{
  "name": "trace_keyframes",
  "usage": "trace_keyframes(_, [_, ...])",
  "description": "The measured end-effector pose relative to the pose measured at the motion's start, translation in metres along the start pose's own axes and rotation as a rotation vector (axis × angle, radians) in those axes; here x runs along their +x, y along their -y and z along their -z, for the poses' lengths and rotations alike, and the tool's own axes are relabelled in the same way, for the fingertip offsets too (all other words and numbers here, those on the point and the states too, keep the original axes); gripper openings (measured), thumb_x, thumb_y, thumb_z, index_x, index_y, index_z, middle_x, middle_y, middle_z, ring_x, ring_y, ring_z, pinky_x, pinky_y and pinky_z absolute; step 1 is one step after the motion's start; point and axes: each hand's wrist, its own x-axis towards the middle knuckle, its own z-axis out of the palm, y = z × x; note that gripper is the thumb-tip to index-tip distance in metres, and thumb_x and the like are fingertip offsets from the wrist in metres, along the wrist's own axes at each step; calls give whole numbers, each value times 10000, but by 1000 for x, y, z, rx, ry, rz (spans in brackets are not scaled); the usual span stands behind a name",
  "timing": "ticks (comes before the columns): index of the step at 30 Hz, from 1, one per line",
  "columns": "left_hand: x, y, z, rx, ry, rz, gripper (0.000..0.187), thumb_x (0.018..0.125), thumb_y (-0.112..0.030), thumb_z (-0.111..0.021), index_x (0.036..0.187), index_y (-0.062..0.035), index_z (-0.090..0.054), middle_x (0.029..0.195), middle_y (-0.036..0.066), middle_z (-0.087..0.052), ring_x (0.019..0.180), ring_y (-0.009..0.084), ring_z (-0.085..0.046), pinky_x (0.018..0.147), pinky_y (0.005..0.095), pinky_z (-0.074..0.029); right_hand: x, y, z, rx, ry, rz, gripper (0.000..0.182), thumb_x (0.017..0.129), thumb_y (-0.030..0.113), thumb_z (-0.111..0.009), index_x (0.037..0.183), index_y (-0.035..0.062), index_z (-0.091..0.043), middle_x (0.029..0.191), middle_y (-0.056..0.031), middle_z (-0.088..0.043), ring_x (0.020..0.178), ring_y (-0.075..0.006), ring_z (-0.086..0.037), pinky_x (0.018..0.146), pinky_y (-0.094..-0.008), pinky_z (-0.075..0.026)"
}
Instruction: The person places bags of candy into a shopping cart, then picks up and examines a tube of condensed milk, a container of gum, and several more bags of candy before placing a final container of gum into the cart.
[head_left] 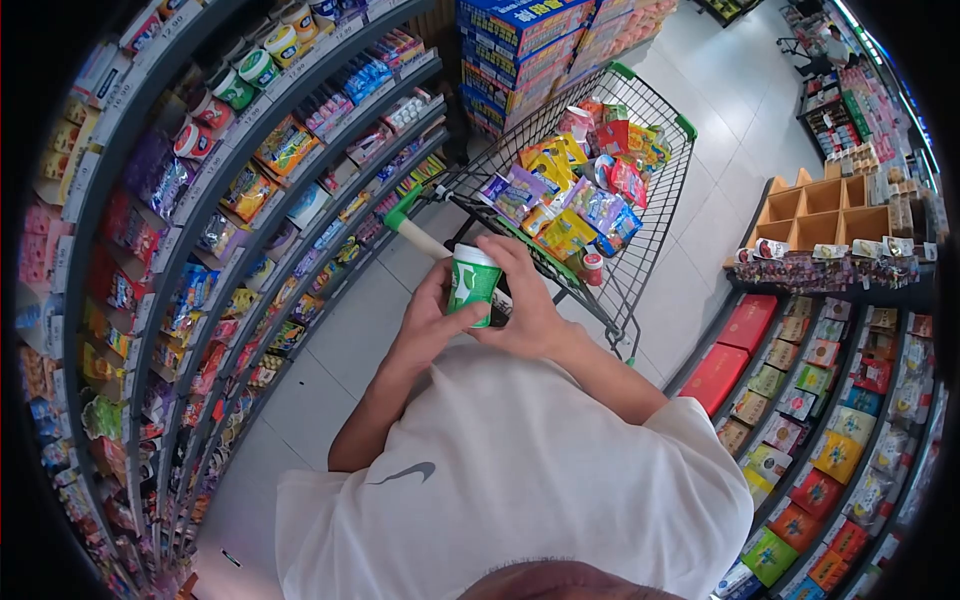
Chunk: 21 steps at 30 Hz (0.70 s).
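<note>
A green and white tub with a white lid (474, 284) is held upright in front of my chest, between both hands. My left hand (428, 312) wraps round its left side, with the thumb across the lower front. My right hand (527, 303) closes on it from the right, fingers near the lid. Just beyond my hands is the handle (425, 240) of a wire shopping cart (655, 110) with green corners. Inside the cart lies a heap of snack bags (560, 185) in yellow, purple, red and blue. A small red tub with a white lid (592, 268) sits at the cart's near end.
Curved shelves (235, 150) of packaged sweets run along my left, with similar green-lidded tubs (258, 68) on an upper tier. Stacked blue boxes (520, 40) stand beyond the cart. To the right are a wooden compartment display (820, 210) and shelves of boxes (800, 420).
</note>
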Motion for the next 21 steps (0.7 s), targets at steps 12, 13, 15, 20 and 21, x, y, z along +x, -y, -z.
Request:
trace_keyframes(12, [-2, -8, -5, -179, 28, 89, 539, 1019, -247, -467, 1472, -9, -297, 1070, 114, -635, 904, 175, -644, 881, 321, -498, -3, -14, 1, 467, -135, -346, 976, 703, 172, -817, 1473, 34, -233, 1375, -142, -381, 1283, -271, -440, 1064, -401, -369])
trace_keyframes(13, [-1, -8, -6, -185, 25, 88, 540, 1010, -232, -487, 1466, -8, -303, 1057, 114, -638, 902, 174, -644, 877, 316, -498, -2, -14, 0, 495, -127, -343, 974, 708, 170, -814, 1476, 39, -230, 1387, -141, -364, 1288, -272, -435, 1065, -404, -368])
trace_keyframes(15, [0, -9, -6, -193, 16, 80, 546, 993, -209, -525, 1454, -7, -314, 1032, 114, -643, 897, 172, -645, 871, 307, -498, -1, -14, 1, 486, -100, -315, 963, 724, 162, -803, 1484, 54, -222, 1420, -141, -314, 1300, -277, -420, 1075, -417, -360])
trace_keyframes(20, [-3, -11, -2, -145, 20, 73, 564, 980, -181, -523, 1466, -8, -295, 1212, 130, -584, 1040, 175, -604, 918, 326, -484, -1, -15, -2, 462, -82, -286, 956, 735, 156, -793, 1490, 58, -214, 1428, -134, -305, 1321, -281, -397, 1097, -419, -339])
trace_keyframes(21, [-4, -11, -1, -149, 15, 76, 579, 977, -187, -535, 1474, -23, -286, 1235, 126, -570, 1053, 174, -600, 922, 326, -482, -1, -15, -3, 463, -79, -276, 953, 738, 157, -790, 1491, 60, -213, 1434, -131, -296, 1329, -281, -387, 1102, -420, -333])
